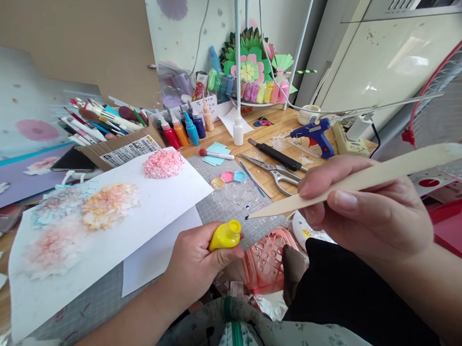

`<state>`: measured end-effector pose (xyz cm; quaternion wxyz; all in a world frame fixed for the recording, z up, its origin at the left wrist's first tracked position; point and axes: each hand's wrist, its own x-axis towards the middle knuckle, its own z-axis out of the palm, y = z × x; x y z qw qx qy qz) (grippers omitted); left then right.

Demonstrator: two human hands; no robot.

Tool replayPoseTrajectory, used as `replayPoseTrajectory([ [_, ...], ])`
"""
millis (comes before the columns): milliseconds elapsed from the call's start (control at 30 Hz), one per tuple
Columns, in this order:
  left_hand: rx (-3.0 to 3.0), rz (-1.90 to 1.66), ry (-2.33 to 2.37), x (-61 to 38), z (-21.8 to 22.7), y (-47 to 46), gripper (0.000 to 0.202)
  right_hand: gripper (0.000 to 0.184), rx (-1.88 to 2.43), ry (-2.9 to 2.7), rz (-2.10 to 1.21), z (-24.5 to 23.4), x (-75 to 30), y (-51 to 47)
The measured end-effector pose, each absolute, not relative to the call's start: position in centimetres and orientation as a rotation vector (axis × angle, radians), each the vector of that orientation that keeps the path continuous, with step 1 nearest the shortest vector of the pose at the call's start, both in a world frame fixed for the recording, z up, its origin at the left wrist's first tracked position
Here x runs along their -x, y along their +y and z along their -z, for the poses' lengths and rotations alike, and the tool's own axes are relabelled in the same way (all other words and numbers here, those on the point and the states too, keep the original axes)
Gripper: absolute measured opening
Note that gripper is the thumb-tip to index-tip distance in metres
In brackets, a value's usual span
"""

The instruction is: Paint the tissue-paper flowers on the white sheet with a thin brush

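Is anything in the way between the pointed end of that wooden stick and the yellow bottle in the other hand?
Nothing visible does. The wooden stick in the right hand ends a little apart from the yellow bottle held by the left hand; only the grey cutting mat shows in the gap, beneath.

You face a wooden desk (280,121); flowered wallpaper (174,37) behind, white cabinet (398,71) right, daylight reflecting.

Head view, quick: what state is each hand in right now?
Left hand: closed around a small yellow plastic bottle.
Right hand: closed, pinching a long flat pale wooden stick between thumb and fingers.
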<state>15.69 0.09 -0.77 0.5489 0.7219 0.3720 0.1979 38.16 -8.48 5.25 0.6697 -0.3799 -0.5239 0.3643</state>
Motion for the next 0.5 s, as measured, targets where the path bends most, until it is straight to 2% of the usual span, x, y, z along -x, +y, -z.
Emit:
replayPoseTrajectory([
  [300,-1.656,-0.420,0.970,-15.8,0.9,0.5,0.042,0.007,0.817,-1.091,-0.856,-5.0,-38.0,-7.3],
  [500,-1.619,-0.349,1.053,-16.6,0.3,0.9,0.046,0.012,0.858,-1.113,-0.805,-3.7,-39.6,-6.9],
])
